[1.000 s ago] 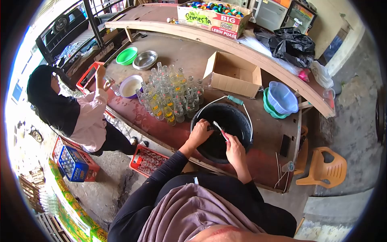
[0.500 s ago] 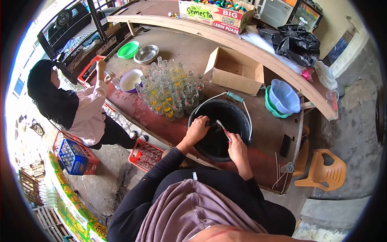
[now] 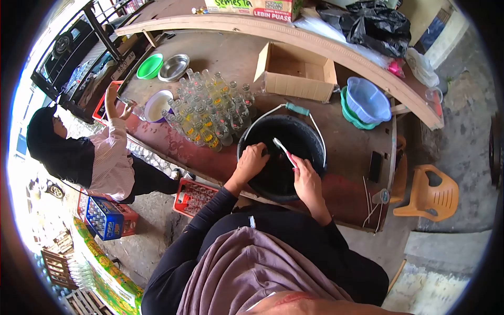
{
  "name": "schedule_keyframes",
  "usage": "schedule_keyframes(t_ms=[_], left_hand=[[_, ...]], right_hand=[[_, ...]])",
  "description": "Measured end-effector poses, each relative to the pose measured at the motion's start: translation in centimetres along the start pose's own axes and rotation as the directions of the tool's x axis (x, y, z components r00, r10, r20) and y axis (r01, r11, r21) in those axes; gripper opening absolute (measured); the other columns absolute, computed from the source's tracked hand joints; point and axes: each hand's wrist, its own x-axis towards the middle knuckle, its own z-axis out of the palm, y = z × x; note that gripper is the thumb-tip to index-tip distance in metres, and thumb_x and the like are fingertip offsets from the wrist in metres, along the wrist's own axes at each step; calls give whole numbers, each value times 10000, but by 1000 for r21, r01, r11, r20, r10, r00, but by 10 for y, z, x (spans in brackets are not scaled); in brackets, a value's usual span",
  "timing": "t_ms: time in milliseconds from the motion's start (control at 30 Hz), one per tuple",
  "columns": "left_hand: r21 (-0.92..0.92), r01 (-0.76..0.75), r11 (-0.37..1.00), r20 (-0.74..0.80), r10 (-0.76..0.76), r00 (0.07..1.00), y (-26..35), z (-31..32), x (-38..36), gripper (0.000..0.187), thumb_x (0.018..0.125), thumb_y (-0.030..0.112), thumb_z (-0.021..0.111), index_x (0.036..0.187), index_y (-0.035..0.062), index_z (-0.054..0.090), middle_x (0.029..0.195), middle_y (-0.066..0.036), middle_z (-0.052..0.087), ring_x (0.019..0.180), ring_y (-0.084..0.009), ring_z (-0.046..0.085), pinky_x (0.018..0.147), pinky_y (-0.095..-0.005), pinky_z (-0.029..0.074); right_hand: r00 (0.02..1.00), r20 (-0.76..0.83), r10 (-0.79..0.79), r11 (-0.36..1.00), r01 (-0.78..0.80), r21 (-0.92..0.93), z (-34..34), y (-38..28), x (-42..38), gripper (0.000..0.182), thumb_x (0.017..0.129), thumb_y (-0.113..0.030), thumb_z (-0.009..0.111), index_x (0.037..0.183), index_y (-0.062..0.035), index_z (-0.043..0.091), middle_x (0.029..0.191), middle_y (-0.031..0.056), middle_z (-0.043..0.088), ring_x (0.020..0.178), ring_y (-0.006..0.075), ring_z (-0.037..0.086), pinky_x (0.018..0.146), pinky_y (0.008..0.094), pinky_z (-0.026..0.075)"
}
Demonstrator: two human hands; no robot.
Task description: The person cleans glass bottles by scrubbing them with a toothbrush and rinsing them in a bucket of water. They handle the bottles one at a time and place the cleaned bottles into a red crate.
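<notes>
A black bucket (image 3: 281,190) with a wire handle and a teal grip stands on the table right in front of me. My right hand (image 3: 307,185) holds a white and pink toothbrush (image 3: 284,149), its head pointing up and left over the bucket. Over the bucket's left side, my left hand (image 3: 251,163) is closed with fingers curled around something small and dark; I cannot tell what it is. Many clear glass bottles (image 3: 209,107), some with yellow labels, stand grouped just left of the bucket.
A cardboard box (image 3: 299,86) sits behind the bucket, with blue and green basins (image 3: 368,100) to its right. A phone (image 3: 375,166) and a cup (image 3: 381,197) lie right. At left, a person (image 3: 107,157) handles a bottle near a white-and-purple basin (image 3: 157,106).
The view has shifted slightly. The toothbrush has moved away from my left hand and tilts more upright. The person at left has raised an arm.
</notes>
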Motion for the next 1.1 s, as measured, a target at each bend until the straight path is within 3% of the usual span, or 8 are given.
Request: schedule_keyframes(t_ms=[300,367,433,500,667,767,967,1100], left_hand=[[-139,-20,990,-69,11,998,3,-6,5,240,746,10,692,978,-17,638,933,-195,649,862,-362,651,773,-398,514],[-121,-24,992,-93,13,996,1,-4,3,253,735,8,700,978,-14,635,927,-189,643,861,-362,647,770,-401,513],[-106,-34,994,-125,21,992,0,-5,4,266,724,7,708,978,-11,633,921,-184,637,861,-362,644,767,-404,511],[-152,-47,987,-155,23,988,2,-4,3,276,730,7,693,993,10,605,960,-207,612,905,-400,605,785,-459,484],[-80,28,996,-59,-33,998,9,-8,-1,304,705,3,717,993,21,620,931,-185,609,896,-384,616,769,-439,496],[-61,42,997,-46,-45,998,9,-7,-2,318,691,12,735,993,27,638,930,-173,612,886,-371,624,757,-419,503],[-106,-16,994,-124,3,992,7,-7,-1,313,704,39,750,998,14,643,976,-179,609,895,-369,625,773,-421,505],[9,-93,996,-189,93,978,1,0,-4,303,737,23,720,1019,-4,614,1081,-204,593,943,-398,610,779,-439,508]], right_hand=[[985,109,135,991,-134,-11,-1,-8,1,413,884,-20,558,1281,-134,540,996,153,579,872,374,617,723,459,507],[997,35,-67,990,62,124,4,-11,1,436,902,-40,535,1319,-167,516,999,134,570,820,371,633,689,463,526],[996,60,-62,991,54,122,11,-1,1,438,909,-49,532,1330,-166,510,1004,134,568,818,365,633,684,457,523],[983,97,154,978,-137,-160,8,5,3,426,915,-58,528,1329,-161,511,1002,133,565,824,368,631,685,459,518],[995,99,-24,1000,25,-17,5,-4,-1,379,925,-97,522,1303,-109,524,992,169,564,780,381,645,664,473,526],[965,162,207,954,-163,-250,9,5,3,389,914,-67,542,1298,-130,535,993,148,577,849,368,627,685,458,510],[996,93,-11,1000,13,-23,4,-4,4,411,900,-44,468,1301,-116,521,1000,168,567,760,398,638,645,472,526],[974,182,133,967,-87,-239,5,11,8,400,905,-65,495,1299,-130,527,1005,161,574,752,392,643,662,474,527]])
